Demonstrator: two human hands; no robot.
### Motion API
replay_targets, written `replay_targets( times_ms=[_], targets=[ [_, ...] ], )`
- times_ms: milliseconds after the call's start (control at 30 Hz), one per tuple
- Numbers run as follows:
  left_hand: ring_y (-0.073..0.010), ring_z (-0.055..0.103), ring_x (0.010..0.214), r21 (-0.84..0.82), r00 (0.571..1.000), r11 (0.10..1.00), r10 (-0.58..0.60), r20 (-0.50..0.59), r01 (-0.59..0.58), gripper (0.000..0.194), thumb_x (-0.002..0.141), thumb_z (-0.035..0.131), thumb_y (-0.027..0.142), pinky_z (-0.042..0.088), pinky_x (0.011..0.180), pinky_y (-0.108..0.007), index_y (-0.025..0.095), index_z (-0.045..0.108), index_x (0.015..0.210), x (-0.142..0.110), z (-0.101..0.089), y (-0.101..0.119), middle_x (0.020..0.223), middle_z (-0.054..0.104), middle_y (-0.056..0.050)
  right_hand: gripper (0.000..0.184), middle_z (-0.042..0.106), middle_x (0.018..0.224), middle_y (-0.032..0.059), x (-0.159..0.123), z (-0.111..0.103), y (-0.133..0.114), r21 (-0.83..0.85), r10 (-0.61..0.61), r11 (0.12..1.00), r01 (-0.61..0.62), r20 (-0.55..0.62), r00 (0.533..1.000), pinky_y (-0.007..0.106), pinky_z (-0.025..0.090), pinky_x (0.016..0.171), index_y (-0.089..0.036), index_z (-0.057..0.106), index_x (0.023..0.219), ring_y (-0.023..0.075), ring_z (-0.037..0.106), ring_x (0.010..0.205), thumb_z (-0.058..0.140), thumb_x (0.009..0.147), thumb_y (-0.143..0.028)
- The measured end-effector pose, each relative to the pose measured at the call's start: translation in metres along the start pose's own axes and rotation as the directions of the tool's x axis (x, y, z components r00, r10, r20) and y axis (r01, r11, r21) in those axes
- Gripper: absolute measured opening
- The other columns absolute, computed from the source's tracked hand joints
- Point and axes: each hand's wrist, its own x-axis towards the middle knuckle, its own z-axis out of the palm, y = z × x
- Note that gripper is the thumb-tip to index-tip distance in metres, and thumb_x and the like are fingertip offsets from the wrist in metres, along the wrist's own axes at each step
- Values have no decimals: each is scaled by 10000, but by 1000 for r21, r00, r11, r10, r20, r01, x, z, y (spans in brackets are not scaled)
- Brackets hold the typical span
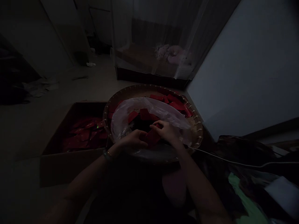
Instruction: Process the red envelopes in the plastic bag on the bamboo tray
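Note:
Over a round woven bamboo tray [198, 132], both my hands are at a small flat red packet [153, 137]. My left hand [135, 138] has its fingers at the packet's left edge. From the upper right, my right hand [166, 131] pinches the same packet. Beneath them a clear plastic bag [120, 116] lies spread open in the tray, with more red packets [146, 114] and something dark inside it. Loose red packets [175, 104] also lie at the tray's far right side. The dim light hides finer detail.
A cardboard box [65, 163] holding many shiny red packets [86, 132] stands left of the tray. A white cable [224, 158] runs off to the right. Clothes [245, 199] lie at lower right, beside a pale wall [252, 68]. A netted bed [140, 62] stands behind.

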Motion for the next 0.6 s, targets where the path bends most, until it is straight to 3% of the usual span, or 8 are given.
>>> replay_targets(
  times_ms=[100, 233, 333, 400, 467, 600],
  targets=[
    [-143, 599, 739, 15, 995, 1000, 19, 99, -21, 382, 608, 694, 147, 417, 622, -197, 120, 644, 985, -1, -1, -1, 871, 686, -35, 386, 539, 520, -18, 3, 1, -6, -72, -23, 997, 22, -17, 1000, 240, 336, 543, -181, 594, 566, 111, 473, 523, 592, 759, -516],
    [-120, 573, 685, 41, 990, 999, 5, 141, -10, 327, 607, 690, 146, 398, 594, -185, 117, 642, 929, 1, -3, -2, 812, 666, -11, 496, 470, 480, -27, 15, 2, 6, -58, -100, 994, 93, -125, 987, 240, 312, 530, -172, 523, 514, 101, 427, 507, 540, 763, -601],
    [-114, 566, 671, 21, 997, 1000, 4, 74, -5, 309, 615, 680, 148, 392, 582, -182, 114, 628, 918, 4, 0, -3, 803, 655, -5, 575, 522, 539, -9, 22, -1, 17, 33, -63, 997, 68, -126, 990, 236, 332, 531, -166, 605, 657, 114, 472, 527, 374, 813, -669],
    [-119, 573, 685, -28, 999, 1000, 6, 36, -5, 333, 626, 675, 155, 400, 590, -187, 116, 623, 952, 6, 3, -4, 838, 658, -16, 628, 595, 637, 13, 21, -3, 19, 108, -21, 994, 27, -55, 998, 232, 357, 536, -168, 648, 827, 127, 527, 573, 259, 852, -660],
    [-122, 577, 697, -84, 1000, 996, 13, 6, -13, 358, 629, 678, 158, 408, 599, -191, 118, 622, 980, 6, 6, -5, 865, 659, -26, 567, 639, 705, 23, 17, -5, 15, 69, 2, 998, -4, 28, 1000, 233, 370, 545, -182, 665, 865, 140, 561, 618, 344, 833, -649],
    [-118, 572, 690, -149, 999, 988, 48, -17, -50, 400, 626, 713, 195, 415, 606, -198, 126, 621, 1009, 7, 9, -4, 864, 654, -26, 365, 611, 596, 6, 6, 1, -1, -162, -8, 987, 17, 55, 998, 244, 339, 537, -184, 627, 602, 131, 525, 563, 620, 729, -526]
  ],
)
